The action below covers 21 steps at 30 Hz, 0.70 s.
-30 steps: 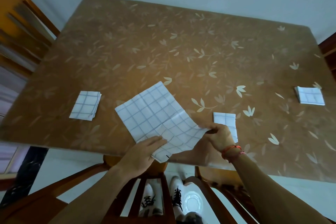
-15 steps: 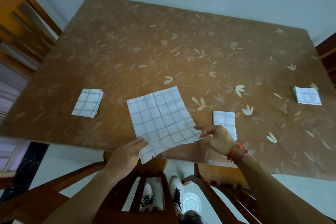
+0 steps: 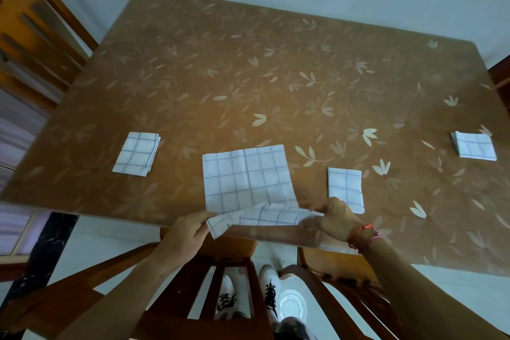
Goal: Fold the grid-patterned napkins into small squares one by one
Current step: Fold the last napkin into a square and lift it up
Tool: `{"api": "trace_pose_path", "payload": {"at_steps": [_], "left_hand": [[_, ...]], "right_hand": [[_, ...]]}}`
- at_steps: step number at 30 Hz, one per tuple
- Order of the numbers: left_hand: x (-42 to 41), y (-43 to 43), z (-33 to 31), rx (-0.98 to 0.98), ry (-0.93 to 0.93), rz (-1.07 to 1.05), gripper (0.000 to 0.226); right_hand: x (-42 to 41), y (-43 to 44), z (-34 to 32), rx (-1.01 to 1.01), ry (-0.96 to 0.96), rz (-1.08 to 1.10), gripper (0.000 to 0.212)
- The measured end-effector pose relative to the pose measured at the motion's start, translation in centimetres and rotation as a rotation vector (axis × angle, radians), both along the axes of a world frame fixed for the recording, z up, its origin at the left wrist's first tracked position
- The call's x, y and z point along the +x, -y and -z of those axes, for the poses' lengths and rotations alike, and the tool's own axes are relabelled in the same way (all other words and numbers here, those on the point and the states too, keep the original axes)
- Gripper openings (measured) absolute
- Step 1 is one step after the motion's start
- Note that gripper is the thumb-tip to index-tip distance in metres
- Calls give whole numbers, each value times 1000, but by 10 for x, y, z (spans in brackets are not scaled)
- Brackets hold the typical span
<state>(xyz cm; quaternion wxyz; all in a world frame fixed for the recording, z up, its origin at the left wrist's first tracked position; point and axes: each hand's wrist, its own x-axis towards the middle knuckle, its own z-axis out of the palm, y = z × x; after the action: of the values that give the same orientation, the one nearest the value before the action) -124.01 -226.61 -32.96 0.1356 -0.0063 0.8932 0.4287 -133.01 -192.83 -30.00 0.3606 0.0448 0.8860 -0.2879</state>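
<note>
An unfolded white napkin with a blue grid [image 3: 245, 176] lies at the table's near edge, its near strip lifted and turned up. My left hand [image 3: 187, 234] pinches the near left corner of that strip. At the near right corner, my right hand [image 3: 332, 219] pinches the strip as well. A folded grid napkin [image 3: 345, 188] lies just beyond my right hand. Another folded napkin [image 3: 137, 154] sits to the left, and a third folded napkin [image 3: 474, 145] lies near the right edge.
The brown table [image 3: 276, 77] has a pale leaf pattern. A wooden chair [image 3: 220, 270] stands below the near edge, between my arms. More wooden furniture [image 3: 30, 36] stands at the far left. My shoes [image 3: 248, 298] show on the floor.
The open napkin has turned square to the table edge. Both hands have taken its near corners and raised the near edge off the table.
</note>
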Motion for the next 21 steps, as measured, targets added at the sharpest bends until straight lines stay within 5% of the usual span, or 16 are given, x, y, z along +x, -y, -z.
{"api": "trace_pose_path", "payload": {"at_steps": [6, 12, 21], "left_hand": [[-19, 4, 3, 11, 109, -190, 32], [-46, 2, 2, 25, 168, -291, 21], [-59, 5, 9, 85, 211, -424, 4]], "right_hand": [[-14, 18, 2, -156, -100, 73, 64], [-32, 33, 8, -250, -97, 103, 8], [-40, 41, 44, -131, -85, 180, 25]]}}
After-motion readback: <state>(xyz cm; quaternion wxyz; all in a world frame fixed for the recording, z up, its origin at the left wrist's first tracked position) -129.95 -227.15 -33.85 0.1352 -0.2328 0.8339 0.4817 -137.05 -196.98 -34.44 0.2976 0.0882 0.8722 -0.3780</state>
